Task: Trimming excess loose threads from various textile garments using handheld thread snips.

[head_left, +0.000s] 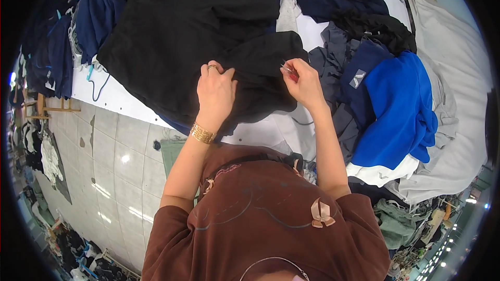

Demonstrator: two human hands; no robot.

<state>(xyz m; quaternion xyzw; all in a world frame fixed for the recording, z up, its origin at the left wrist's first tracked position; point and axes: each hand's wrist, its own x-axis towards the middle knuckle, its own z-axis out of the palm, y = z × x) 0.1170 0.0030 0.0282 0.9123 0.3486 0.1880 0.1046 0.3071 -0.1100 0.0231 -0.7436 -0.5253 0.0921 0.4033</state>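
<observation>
Note the black garment (172,36), spread over the white bench (125,100) from 10 to 12 o'clock, with loose folds between the hands. At 11 o'clock, see the left hand (216,91), fingers curled onto the cloth; pinching or merely pressing, impossible to tell. At 2 o'clock, see the right hand (303,83), gripping a small red-handled tool (292,75), with slim points toward 10 o'clock, near the garment's edge; contact unclear. For good control, steady the cloth with the left hand, smooth nearby folds, and guide the points shallowly, away from the left fingertips. Keep clear of the bright blue garment (398,109) at 3 o'clock.
</observation>
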